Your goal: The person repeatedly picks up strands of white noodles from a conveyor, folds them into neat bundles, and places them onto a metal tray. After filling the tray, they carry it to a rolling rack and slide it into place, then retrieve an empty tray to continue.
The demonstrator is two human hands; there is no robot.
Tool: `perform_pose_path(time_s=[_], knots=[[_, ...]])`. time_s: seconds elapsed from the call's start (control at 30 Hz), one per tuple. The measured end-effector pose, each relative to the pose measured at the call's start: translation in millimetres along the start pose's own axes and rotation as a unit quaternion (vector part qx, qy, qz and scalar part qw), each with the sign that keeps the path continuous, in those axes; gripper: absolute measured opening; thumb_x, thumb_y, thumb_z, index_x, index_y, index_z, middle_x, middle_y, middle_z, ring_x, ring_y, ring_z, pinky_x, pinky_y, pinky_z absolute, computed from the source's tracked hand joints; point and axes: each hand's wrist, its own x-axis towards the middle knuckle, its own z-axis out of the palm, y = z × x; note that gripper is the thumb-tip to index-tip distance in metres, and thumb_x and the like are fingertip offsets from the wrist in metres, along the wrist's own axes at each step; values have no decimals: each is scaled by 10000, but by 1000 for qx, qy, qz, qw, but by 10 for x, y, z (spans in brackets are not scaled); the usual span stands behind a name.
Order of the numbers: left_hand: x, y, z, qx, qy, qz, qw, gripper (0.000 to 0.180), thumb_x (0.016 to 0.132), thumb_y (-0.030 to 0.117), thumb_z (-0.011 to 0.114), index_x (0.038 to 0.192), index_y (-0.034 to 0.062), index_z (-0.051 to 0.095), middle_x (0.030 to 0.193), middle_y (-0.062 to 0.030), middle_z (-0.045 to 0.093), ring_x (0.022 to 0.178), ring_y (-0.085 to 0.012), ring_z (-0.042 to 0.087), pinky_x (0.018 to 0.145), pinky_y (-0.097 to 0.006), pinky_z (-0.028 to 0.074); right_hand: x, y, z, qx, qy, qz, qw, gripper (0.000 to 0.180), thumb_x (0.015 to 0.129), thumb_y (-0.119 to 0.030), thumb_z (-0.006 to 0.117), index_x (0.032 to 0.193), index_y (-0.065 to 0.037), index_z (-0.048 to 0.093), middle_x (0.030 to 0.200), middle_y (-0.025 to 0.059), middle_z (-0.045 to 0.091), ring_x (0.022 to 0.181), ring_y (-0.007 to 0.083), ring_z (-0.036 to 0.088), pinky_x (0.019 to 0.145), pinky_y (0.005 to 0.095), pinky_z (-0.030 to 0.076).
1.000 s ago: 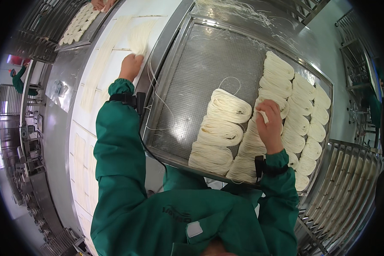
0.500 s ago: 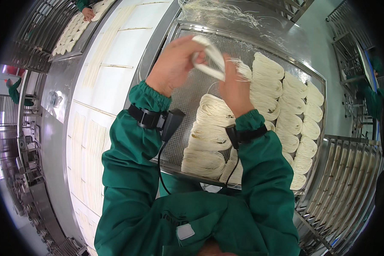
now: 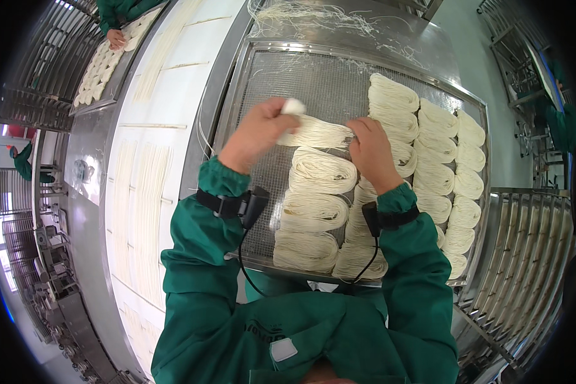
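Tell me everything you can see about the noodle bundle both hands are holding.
The noodle bundle is a pale cream skein of thin strands, folded into a flattened loop that looks soft. It lies lengthwise across the mesh tray, at the top of the left column, just above three similar bundles. The left hand pinches its left end, which sticks up past the fingers as a white nub. The right hand presses its right end. Whether its middle rests on the mesh cannot be told.

light: bright, even, overhead
shadows: faint
focus: sharp centre
edges: strong fisheye bending, black corners
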Motion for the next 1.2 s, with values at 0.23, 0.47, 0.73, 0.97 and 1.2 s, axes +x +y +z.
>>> perform_pose_path(time_s=[0.23, 0.47, 0.73, 0.97, 1.2], knots=[[376, -141, 577, -13, -162, -32, 986, 400, 941, 44, 607, 1337, -1, 635, 1125, -54, 713, 1025, -118, 636, 937, -268, 500, -92, -47, -140, 49, 77, 34, 995, 286, 792, 23, 612, 1062, -46, 679, 1082, 134, 650, 1026, 366, 589, 897, 437, 490], [562, -721, 503, 361, 142, 233, 892, 321, 945, 80, 605, 1253, 73, 694, 1191, -119, 681, 1095, -321, 626, 954, -402, 492, -108, 6, 22, -28, 4, -33, 999, 186, 784, -46, 670, 964, -95, 677, 1048, 70, 650, 1064, 317, 575, 943, 463, 405], [509, -962, 192, 430, 228, 243, 839, 261, 923, 159, 646, 1167, 91, 711, 1132, -130, 668, 1122, -351, 583, 975, -465, 446, -138, 87, -62, -51, 18, 37, 998, 170, 769, -42, 668, 934, -86, 659, 1076, 61, 642, 1095, 308, 571, 975, 459, 379], [110, -948, -1847, 539, 484, 19, 689, 963, 683, 328, 754, 1516, 25, 377, 1288, -214, 619, 1242, -389, 551, 1035, -548, 430, -224, 226, -508, -32, 2, 32, 999, 200, 756, 7, 649, 949, -45, 638, 1050, 113, 630, 1077, 353, 567, 958, 449, 434], [539, -940, -2824, 484, 426, -210, 735, 795, 732, 493, 712, 1331, -21, 621, 1164, -218, 715, 1156, -422, 630, 1047, -554, 440, -375, 297, -669, -14, -8, 47, 999, 198, 791, 65, 633, 975, -8, 631, 1062, 133, 612, 1072, 347, 570, 940, 420, 469]])
